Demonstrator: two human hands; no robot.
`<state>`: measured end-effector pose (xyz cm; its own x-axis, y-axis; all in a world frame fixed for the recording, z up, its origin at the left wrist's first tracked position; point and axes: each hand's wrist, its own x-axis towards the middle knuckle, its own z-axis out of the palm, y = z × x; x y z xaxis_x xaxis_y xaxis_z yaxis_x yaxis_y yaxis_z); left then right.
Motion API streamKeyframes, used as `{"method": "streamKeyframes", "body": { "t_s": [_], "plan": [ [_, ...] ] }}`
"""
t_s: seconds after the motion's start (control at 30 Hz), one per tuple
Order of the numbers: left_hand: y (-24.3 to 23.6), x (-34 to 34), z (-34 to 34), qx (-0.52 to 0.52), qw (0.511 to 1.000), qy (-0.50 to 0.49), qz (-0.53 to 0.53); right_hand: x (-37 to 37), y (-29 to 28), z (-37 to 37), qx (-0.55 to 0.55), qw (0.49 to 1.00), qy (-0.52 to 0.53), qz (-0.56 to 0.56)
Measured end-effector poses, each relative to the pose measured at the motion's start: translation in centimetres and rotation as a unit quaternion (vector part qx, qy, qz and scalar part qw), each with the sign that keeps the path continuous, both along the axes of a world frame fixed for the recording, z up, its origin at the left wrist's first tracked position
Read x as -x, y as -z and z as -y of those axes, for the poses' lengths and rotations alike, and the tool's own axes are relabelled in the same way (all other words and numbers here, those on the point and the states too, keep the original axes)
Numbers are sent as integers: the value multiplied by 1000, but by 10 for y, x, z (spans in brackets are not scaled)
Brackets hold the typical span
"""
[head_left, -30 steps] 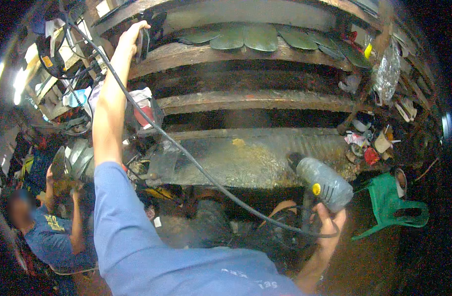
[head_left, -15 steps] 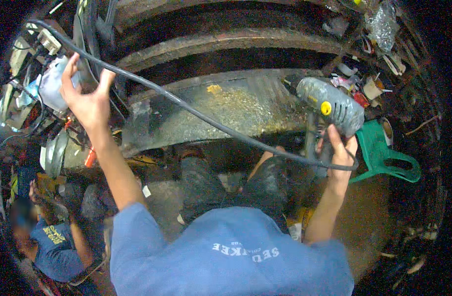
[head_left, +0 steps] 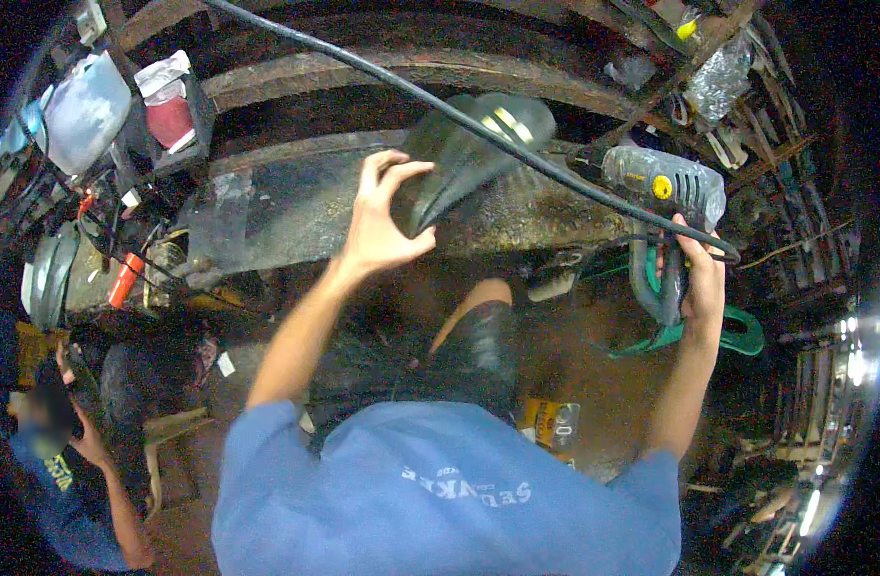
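My right hand [head_left: 701, 274] grips the handle of a grey heat gun [head_left: 663, 182] with a yellow dial and side vents. Its narrow dark nozzle points left. A thick black cord [head_left: 382, 75] runs from the top left down to my right hand and loops beside it. Over the low work surface, my left hand [head_left: 387, 216] is open, thumb and fingers curved apart. Just beyond its fingers is a dark, limp-looking piece with two pale stripes [head_left: 502, 127], smeared by motion. Its lower tip lies near my thumb, partly behind the cord; whether they touch I cannot tell.
A worn work surface [head_left: 267, 206] lies ahead of my knees. At left are a pale plastic bag [head_left: 90, 110], a red item in a dark bin [head_left: 171, 120] and an orange tube [head_left: 125, 280]. A green plastic stool [head_left: 742, 331] stands at right; another person [head_left: 71, 470] sits lower left.
My left hand has come from the far left to the middle. The dark striped piece now appears beyond it. The heat gun, still held, has shifted slightly right, and the view has moved.
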<state>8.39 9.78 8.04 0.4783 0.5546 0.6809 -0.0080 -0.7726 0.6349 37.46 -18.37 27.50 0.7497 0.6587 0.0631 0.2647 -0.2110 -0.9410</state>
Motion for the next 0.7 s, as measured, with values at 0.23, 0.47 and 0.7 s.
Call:
{"method": "streamKeyframes", "body": {
  "t_s": [0.23,0.47,0.7],
  "plan": [
    [31,-23,-41,-178,933,113,-292,10,-7,-11,41,998,-32,39],
    [18,11,-20,-57,991,52,-107,36,-28,-39,135,987,-89,-6],
    [26,12,-14,-4,958,-7,-285,54,-35,-50,139,984,-102,44]
  ]
}}
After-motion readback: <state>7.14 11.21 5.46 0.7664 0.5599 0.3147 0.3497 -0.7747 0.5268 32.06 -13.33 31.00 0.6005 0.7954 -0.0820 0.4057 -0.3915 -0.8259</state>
